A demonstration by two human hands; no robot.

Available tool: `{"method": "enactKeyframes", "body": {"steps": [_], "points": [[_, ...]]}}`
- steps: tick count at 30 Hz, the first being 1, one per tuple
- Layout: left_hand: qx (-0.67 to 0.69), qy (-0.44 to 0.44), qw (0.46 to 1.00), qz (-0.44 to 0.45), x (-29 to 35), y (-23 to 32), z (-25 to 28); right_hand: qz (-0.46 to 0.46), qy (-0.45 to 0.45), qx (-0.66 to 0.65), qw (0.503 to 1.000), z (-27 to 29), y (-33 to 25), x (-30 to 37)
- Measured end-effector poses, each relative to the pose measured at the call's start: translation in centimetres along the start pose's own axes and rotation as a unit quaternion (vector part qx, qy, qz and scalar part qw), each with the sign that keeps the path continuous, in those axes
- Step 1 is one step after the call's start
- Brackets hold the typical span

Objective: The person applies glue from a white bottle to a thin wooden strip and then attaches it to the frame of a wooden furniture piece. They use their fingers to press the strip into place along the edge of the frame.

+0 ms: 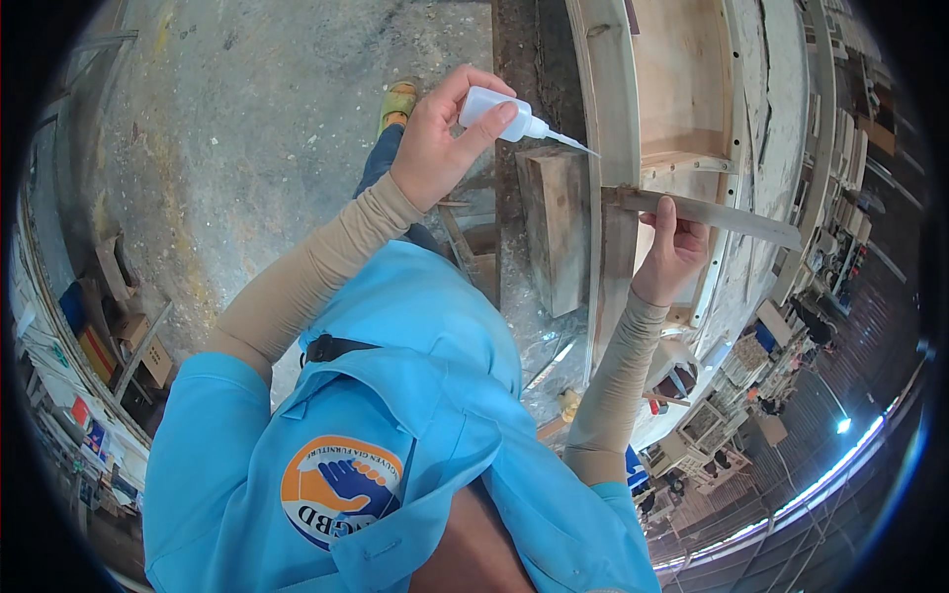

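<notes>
My left hand (447, 133) is closed around a small white squeeze bottle (491, 112) with a long thin nozzle. The bottle is tilted to the right, and its tip comes close to the edge of a pale wooden frame (615, 109); I cannot tell if they touch. In my right hand (677, 255), a flat grey strip (746, 220) with a brownish end is pinched between thumb and fingers. That strip lies across the frame, its brown end at the frame's left edge, just below the nozzle tip. Its material is hard to make out.
A rough wooden block (554, 232) stands on the floor left of the frame. My foot in a yellow-green shoe (397, 104) rests on the stained concrete floor (267, 128). Wood pieces and boxes crowd the far right, and boards and cartons (155, 361) lie at the left.
</notes>
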State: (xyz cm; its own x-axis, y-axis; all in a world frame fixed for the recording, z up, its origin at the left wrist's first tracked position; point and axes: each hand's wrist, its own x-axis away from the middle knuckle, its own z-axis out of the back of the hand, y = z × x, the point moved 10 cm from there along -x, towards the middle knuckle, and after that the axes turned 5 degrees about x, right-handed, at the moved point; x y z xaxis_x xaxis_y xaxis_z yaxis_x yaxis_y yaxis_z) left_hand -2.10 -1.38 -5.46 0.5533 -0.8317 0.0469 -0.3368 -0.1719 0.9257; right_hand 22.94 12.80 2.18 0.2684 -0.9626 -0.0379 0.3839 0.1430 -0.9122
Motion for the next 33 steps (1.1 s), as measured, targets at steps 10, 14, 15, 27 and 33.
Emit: {"method": "enactKeyframes", "body": {"steps": [10,14,15,27,33], "points": [[0.003,-0.006,1.0,0.007,0.2,-0.1,0.2,0.03,0.022,0.039,0.999,-0.5,-0.5,0.5],[0.002,-0.012,1.0,0.012,0.0,0.1,-0.1,0.054,0.04,0.054,0.996,-0.5,-0.7,0.7],[0.002,-0.012,1.0,0.012,0.0,0.2,-0.1,0.056,0.039,0.054,0.996,-0.5,-0.7,0.7],[0.009,-0.015,1.0,0.022,0.0,-0.2,-0.5,0.039,0.036,0.04,0.998,-0.2,0.4,0.5],[0.008,-0.013,1.0,0.021,-0.1,-0.5,-0.5,0.047,0.052,0.034,0.997,-0.2,-0.2,0.7]]}}
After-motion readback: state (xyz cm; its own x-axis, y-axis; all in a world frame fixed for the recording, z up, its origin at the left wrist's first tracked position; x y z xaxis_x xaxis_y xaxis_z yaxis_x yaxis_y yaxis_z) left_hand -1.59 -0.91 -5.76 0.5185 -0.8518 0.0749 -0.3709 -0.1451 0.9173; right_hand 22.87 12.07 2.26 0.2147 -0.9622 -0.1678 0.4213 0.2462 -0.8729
